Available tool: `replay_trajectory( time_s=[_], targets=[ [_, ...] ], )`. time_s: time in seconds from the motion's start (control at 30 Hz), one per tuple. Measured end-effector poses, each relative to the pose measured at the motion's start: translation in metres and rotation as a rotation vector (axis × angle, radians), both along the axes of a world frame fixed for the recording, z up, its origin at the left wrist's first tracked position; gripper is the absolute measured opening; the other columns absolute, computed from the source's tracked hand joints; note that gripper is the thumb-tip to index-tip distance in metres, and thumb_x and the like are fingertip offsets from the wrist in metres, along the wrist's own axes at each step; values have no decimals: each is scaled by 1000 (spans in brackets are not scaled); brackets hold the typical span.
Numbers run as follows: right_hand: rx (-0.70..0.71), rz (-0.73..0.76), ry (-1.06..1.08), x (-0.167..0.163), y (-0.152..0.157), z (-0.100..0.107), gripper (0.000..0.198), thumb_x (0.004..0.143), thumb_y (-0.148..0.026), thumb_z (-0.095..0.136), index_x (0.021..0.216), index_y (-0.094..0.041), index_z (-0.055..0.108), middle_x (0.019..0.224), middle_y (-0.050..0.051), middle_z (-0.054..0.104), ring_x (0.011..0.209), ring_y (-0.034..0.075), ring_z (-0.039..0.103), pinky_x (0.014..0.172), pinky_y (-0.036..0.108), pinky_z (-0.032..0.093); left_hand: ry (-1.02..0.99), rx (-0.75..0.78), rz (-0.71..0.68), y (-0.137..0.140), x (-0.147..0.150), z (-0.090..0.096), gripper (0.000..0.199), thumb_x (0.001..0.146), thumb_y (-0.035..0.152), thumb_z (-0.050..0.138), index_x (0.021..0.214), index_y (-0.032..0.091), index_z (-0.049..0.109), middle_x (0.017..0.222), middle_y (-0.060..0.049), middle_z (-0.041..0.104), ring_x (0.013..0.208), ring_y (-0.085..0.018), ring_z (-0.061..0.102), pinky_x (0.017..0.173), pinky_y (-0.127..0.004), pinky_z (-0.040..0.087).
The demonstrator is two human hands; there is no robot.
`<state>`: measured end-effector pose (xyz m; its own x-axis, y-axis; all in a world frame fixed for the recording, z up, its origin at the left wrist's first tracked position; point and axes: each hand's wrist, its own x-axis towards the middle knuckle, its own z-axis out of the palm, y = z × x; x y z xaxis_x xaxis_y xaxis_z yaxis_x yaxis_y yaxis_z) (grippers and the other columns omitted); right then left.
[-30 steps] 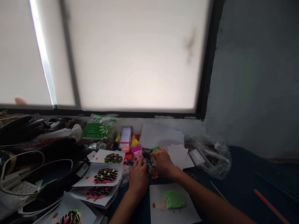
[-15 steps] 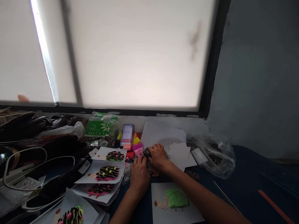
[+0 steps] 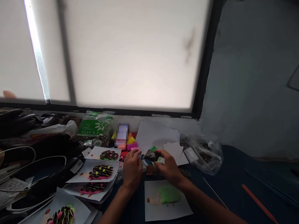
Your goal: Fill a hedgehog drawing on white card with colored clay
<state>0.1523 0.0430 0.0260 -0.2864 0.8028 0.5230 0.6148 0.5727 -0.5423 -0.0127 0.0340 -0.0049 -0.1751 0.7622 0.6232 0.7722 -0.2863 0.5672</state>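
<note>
My right hand [image 3: 170, 167] is bent round the right side of a dark, shiny packet [image 3: 150, 155], fingers above and thumb below. Across from it, my left hand [image 3: 132, 168] has its fingers curled together near the packet's left side; what they hold, if anything, is hidden. Small clear wrappers and a reddish-brown lump [image 3: 150, 170] lie between and under the hands. In front of them is a white card [image 3: 153, 214] bearing a flattened green clay body [image 3: 170, 194] with a pale snout and brown nose.
At left are stacked cards [image 3: 77, 177] with seed-covered clay hedgehogs, black shoes and white cables. Behind stand a green seed bag [image 3: 93, 126], a phone [image 3: 122, 133], colourful clay packs [image 3: 132, 145] and white paper [image 3: 154, 133]. A plastic bag [image 3: 207, 155] and an orange stick [image 3: 258, 202] lie right.
My hands have moved apart, and the right hand's fingers have opened out round the dark packet's side. More of the wrappers between the hands shows. The whole view has shifted slightly.
</note>
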Motion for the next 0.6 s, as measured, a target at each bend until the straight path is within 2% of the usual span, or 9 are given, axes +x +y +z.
replay_trajectory(
  time_s=[0.07,0.13,0.23,0.3,0.37,0.43,0.5,0.6],
  targets=[
    [3,12,75,3,-8,-4,39,78,-10,59,116,-20,59,112,7,66,106,22,63,91,33,50,-218,46,-123,1,4,4,29,89,22,42,104,15,66,108,-13,69,103,-27,63,91,-43,50],
    [7,24,129,2,-12,-7,36,78,-11,60,113,-20,59,109,7,67,104,22,64,90,33,51,-451,-30,-278,1,10,4,32,88,38,50,105,14,64,98,-12,71,90,-26,67,80,-40,54],
    [11,45,162,0,-15,-11,32,77,-13,63,108,-20,60,105,7,67,101,22,64,88,32,52,-773,-218,-495,2,18,2,48,75,50,66,106,13,61,86,-8,73,77,-24,70,66,-34,55],
    [13,54,158,1,-14,-12,32,77,-15,65,109,-19,60,107,7,66,102,22,64,89,31,51,-895,-281,-556,2,18,2,51,68,50,72,102,13,62,80,-7,72,69,-23,69,59,-31,54],
    [18,40,144,3,-11,-13,35,81,-19,63,116,-18,58,114,9,63,108,22,61,93,32,49,-942,-225,-498,4,13,5,50,65,48,73,100,14,62,83,-7,73,71,-23,69,59,-30,53],
    [22,8,119,8,-8,-12,34,88,-21,57,121,-16,56,120,12,60,114,23,57,96,34,46,-950,-72,-341,5,4,10,45,68,44,69,100,15,62,90,-8,72,81,-24,69,66,-31,53],
    [15,-19,71,12,-4,-10,25,92,-19,51,114,-16,61,117,13,61,111,23,58,95,35,46,-914,41,-182,7,-5,13,41,72,40,65,104,15,61,93,-8,70,89,-24,67,76,-33,53],
    [-13,-21,-51,16,-3,-9,15,89,-14,54,93,-18,67,101,9,67,98,23,62,86,33,48,-874,83,-87,10,-13,11,36,82,38,55,111,16,60,102,-9,68,97,-24,65,85,-37,52]
  ],
)
